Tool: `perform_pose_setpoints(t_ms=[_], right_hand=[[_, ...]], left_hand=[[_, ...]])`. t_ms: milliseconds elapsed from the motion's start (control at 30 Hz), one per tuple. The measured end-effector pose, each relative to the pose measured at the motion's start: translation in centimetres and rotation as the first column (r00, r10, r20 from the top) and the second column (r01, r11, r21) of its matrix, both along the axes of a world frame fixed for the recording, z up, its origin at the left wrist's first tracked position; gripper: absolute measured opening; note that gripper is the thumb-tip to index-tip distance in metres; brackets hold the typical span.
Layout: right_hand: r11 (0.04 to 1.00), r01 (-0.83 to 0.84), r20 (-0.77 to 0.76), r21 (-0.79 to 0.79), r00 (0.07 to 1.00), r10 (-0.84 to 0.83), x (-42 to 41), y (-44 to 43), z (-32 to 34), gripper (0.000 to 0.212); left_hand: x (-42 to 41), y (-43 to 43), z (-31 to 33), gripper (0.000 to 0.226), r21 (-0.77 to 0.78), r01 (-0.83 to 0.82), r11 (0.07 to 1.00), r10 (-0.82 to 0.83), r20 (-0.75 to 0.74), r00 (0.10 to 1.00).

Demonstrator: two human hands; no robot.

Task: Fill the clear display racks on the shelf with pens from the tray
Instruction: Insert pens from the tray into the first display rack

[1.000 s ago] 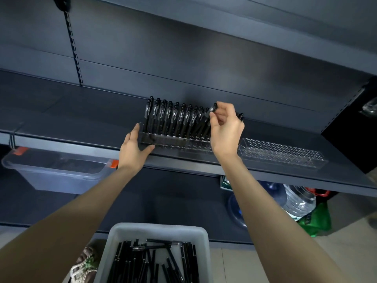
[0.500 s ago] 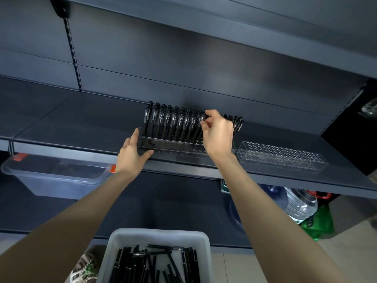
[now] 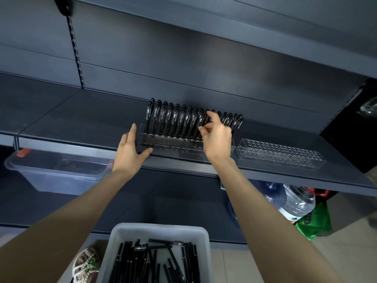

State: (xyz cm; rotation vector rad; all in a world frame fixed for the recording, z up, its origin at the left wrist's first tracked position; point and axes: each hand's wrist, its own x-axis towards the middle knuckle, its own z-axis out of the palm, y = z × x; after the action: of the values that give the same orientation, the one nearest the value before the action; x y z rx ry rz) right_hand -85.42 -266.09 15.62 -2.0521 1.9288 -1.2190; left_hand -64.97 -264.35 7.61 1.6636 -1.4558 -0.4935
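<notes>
I am on the seating step. My right hand is at the middle of the first rack, with thumb and forefinger on either side of a pen standing in its hole. I cannot tell whether those fingers clamp it or only touch it. My left hand steadies the rack's 9 o'clock end, fingers straight against it and thumb along the front.

The rack sits on the shelf at the centre of the view. Its back rows are lined with black pens, clips up and leaning slightly, with white print on the barrels. The front holes look unfilled.

I judge the next move needs a clean release, then a reach to the tray at 6 o'clock, where loose pens lie crisscrossed. The second rack, at 3 o'clock of the first, holds nothing.
</notes>
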Motion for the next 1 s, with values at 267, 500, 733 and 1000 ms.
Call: perform_pose_setpoints(t_ms=[267, 500, 733, 1000], right_hand=[[0.977, -0.084, 0.115, 0.197, 0.991, 0.062, 0.9, 7.9, -7.1, 0.034], [0.813, -0.140, 0.173, 0.566, 0.984, 0.049, 2.3, 17.2, -19.9, 0.032], [0.561, -0.149, 0.143, 0.814, 0.988, 0.055, 3.3, 22.9, -29.7, 0.042], [0.441, -0.057, 0.030, 0.896, 0.997, 0.067, 4.2, 22.4, -35.4, 0.037]], left_hand=[[1.1, 9.3, -6.1, 0.068, 0.038, -0.020, 0.999, 0.016, 0.095, 0.995], [2.1, 19.3, -15.5, 0.067, 0.320, -0.013, 0.947, -0.062, 0.223, 0.973], [2.1, 24.6, -23.1, 0.079, 0.435, 0.028, 0.900, -0.199, 0.353, 0.914], [1.3, 25.2, -25.3, 0.080, 0.467, -0.037, 0.883, -0.169, 0.390, 0.905]])
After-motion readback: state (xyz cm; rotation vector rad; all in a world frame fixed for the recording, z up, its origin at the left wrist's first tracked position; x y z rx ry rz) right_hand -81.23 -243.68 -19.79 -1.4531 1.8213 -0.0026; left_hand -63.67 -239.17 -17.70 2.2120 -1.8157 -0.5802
